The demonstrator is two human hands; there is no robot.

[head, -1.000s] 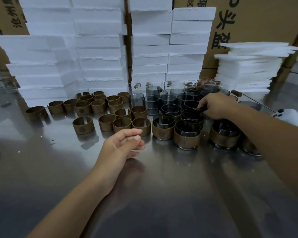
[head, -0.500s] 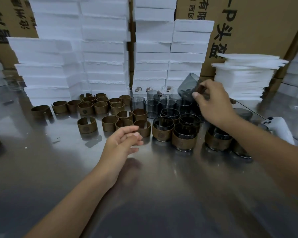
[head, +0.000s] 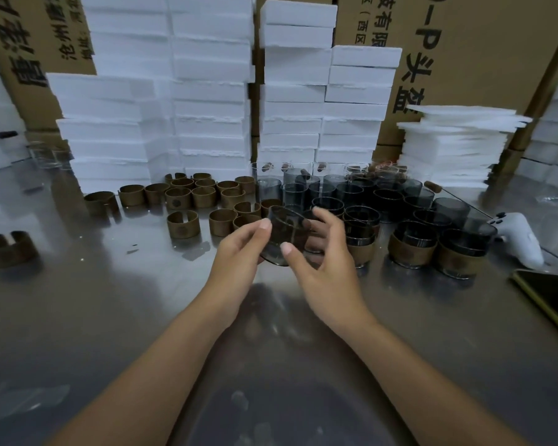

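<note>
A smoky grey glass cup [head: 286, 235] hangs tilted above the steel table [head: 110, 317], held between both hands. My left hand [head: 239, 252] grips its left side with thumb and fingers curled round it. My right hand [head: 326, 265] holds the right side, thumb in front and fingers behind the glass. Several brown split sleeves [head: 183, 223] lie on the table to the left. Several bare grey cups [head: 361, 194] stand behind. Several cups wearing brown sleeves [head: 411, 244] stand to the right.
Stacks of white foam boxes [head: 207, 107] and cardboard cartons [head: 464, 53] line the back. Foam sheets [head: 455, 146] are piled at back right. A white controller [head: 519, 236] and a dark phone [head: 551, 294] lie at the right edge. One lone sleeve [head: 8, 249] sits far left.
My right hand has carried a grey cup from the back cluster down and left to the middle. My left hand rose and took hold of the cup's other side.
</note>
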